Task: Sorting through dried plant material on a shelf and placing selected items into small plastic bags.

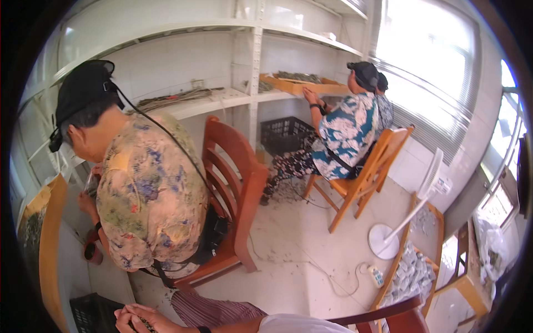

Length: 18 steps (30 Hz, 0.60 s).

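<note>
At the lower left edge my hands are close together, partly cut off by the frame. My right hand [160, 320], reached by a forearm with a white sleeve and a dark wristband, curls its fingers beside dark, crumbly dried plant bits [146, 324]. Against its fingertips are the bent fingers of my left hand [123, 322]; what they hold is hidden. Striped maroon cloth [214, 309] lies just beyond my forearm. A black plastic crate [94, 313] stands behind my hands.
A person [150, 188] in a patterned shirt sits close by on a wooden chair [247, 188]. Two others sit near the shelf [222, 101]. A white fan [383, 241], a cable and a wooden tray of silvery packets [411, 277] are at the right.
</note>
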Tool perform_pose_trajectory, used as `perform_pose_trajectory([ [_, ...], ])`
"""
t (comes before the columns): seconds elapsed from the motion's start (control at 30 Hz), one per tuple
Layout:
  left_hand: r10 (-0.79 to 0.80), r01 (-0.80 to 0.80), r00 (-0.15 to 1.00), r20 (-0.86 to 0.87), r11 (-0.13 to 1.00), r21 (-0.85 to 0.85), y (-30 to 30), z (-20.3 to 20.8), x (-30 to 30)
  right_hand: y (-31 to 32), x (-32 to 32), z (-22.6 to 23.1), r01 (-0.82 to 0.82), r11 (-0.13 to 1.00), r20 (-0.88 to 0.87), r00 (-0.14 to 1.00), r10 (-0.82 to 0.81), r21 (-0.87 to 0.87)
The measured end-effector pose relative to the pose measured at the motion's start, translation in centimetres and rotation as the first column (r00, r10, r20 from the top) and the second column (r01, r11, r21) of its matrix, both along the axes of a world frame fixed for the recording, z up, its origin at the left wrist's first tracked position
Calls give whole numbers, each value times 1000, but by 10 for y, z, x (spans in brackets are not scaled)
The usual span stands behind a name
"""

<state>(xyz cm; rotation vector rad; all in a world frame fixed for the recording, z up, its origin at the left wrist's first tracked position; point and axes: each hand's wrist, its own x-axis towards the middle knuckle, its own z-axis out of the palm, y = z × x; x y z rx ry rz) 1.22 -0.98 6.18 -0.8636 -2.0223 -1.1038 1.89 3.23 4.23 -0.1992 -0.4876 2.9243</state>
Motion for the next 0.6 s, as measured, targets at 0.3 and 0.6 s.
perform_pose_trajectory([
  [0.3,-15,8,974,-226,999,-34,-4,3,-20,14,0,10,42,990,-147,989,-22,137],
  [0.6,174,-140,956,-236,978,154,24,24,-10,11,-15,3,0,992,-211,977,26,125],
])
